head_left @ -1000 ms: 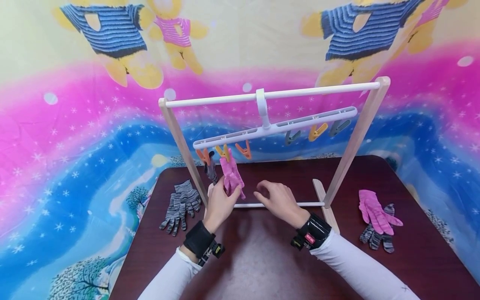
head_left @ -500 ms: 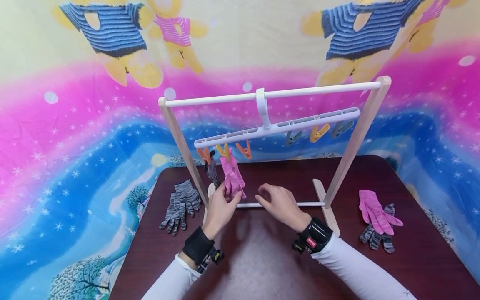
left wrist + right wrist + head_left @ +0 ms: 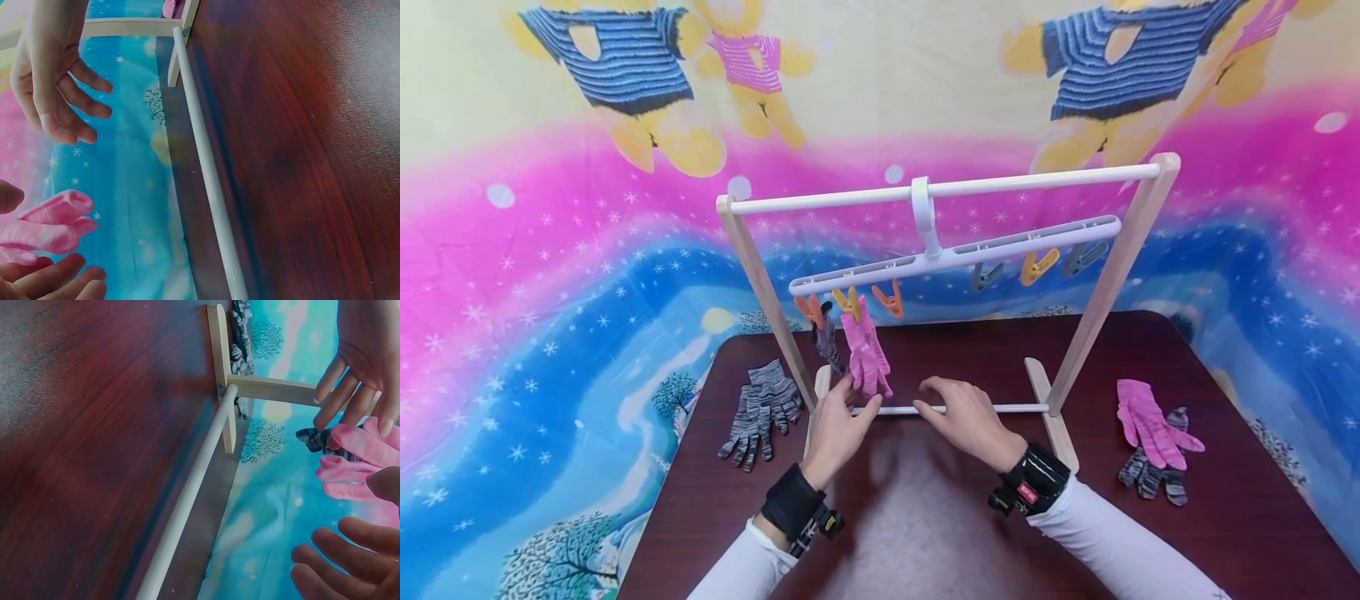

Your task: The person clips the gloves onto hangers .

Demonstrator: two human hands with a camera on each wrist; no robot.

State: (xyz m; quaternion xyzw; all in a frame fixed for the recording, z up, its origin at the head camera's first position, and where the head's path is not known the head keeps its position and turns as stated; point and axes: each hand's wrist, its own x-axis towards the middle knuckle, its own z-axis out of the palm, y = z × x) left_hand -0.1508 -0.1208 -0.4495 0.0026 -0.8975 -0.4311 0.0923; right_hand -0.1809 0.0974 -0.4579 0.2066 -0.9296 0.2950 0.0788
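A pink glove (image 3: pixel 867 357) hangs fingers-down from a yellow clothespin (image 3: pixel 847 303) on the white clip hanger (image 3: pixel 928 260). Just below its fingertips is my left hand (image 3: pixel 837 423), thumb and fingers spread and relaxed, holding nothing. In the left wrist view the pink glove (image 3: pixel 47 228) shows between that hand's thumb and fingers (image 3: pixel 56 280); contact is hard to tell. My right hand (image 3: pixel 972 418) hovers to the right, fingers loosely bent around nothing. Behind the pink glove, a grey striped glove (image 3: pixel 826 346) hangs from an orange clothespin (image 3: pixel 811 310).
Grey striped gloves (image 3: pixel 763 408) lie at the left of the dark table (image 3: pixel 917 517). Another pink glove (image 3: pixel 1153 423) lies over grey striped ones (image 3: pixel 1152 479) at the right. The wooden rack's lower white rod (image 3: pixel 1022 408) runs behind my hands. Several clothespins hang unused, including a yellow one (image 3: pixel 1039 267).
My left hand has eased down from the pink glove's lower end, leaving it hanging. My right hand has dropped slightly, its fingers a little straighter. The hanger has swung slightly.
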